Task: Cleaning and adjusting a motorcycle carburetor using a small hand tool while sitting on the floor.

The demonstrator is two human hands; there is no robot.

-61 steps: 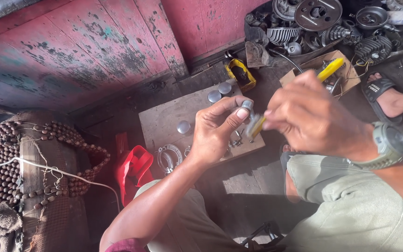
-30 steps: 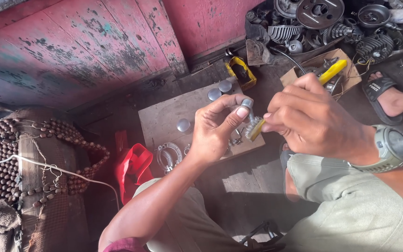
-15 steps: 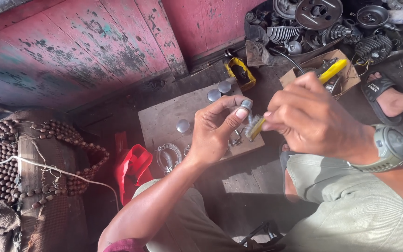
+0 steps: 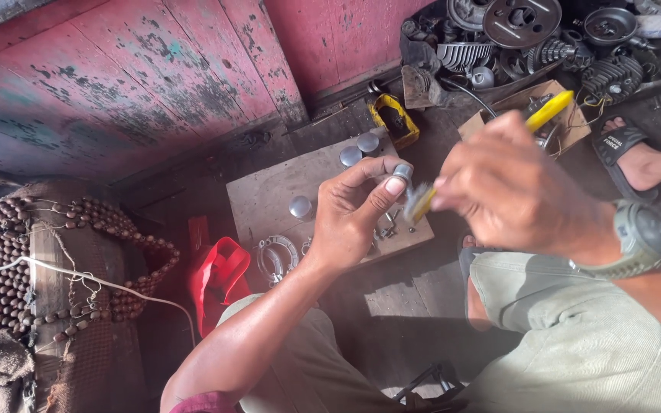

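Note:
My left hand (image 4: 357,210) pinches a small grey metal cylinder (image 4: 402,171) between thumb and fingers, above a wooden board (image 4: 269,199). My right hand (image 4: 518,191), blurred by motion, grips a small brush with a yellow handle (image 4: 548,109); its bristle end (image 4: 421,200) is against the part in my left hand. A grey watch (image 4: 640,237) sits on my right wrist.
On the board lie round metal caps (image 4: 300,206), a ring-shaped gasket (image 4: 277,256) and small parts. A red strap (image 4: 219,275) lies left of it, a beaded seat cover (image 4: 9,283) further left. Engine parts (image 4: 522,34), a yellow tool (image 4: 394,121), a cardboard box (image 4: 499,115) and a sandalled foot (image 4: 636,157) lie behind.
My right hand has kept moving the brush back and forth against the metal part; it now looks blurred. The left hand has held still.

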